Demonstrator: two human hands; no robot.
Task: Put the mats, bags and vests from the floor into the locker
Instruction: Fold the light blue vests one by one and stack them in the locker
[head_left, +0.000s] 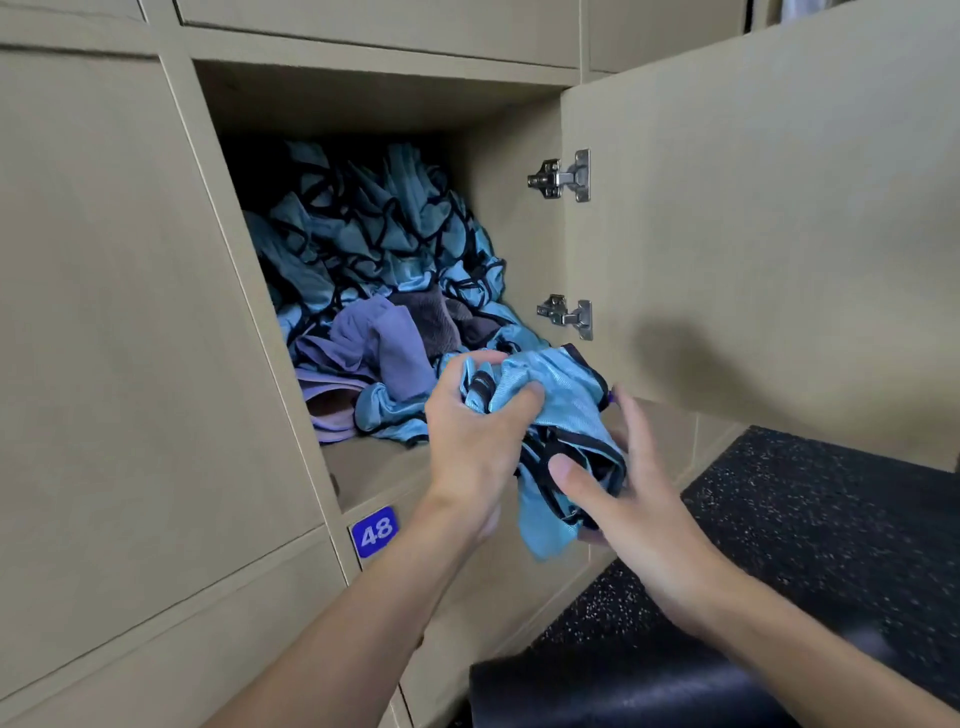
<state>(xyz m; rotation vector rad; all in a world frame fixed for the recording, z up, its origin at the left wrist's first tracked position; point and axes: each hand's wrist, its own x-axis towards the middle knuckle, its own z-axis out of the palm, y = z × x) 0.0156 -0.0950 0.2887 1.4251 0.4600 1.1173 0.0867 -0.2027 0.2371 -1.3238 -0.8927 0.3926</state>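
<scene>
Shiny blue cloth with black trim, a crumpled vest (561, 384), is bunched in the left hand (478, 415), whose fingers curl tight round its upper part. The right hand (623, 493) cradles it from the side with fingers spread almost straight and the thumb lying on the cloth. The vest sits just outside the mouth of the open locker (374, 462), its long axis running steeply down, loose end hanging towards the person. Inside lie a pile of vests (374, 244) and purple cloths (374, 343). The beige door (753, 234) stands open to the right on two metal hinges (563, 176). A blue number plate (375, 531) reads 48. Below are a dark speckled floor (831, 509) and a blurred black roll (597, 686).
</scene>
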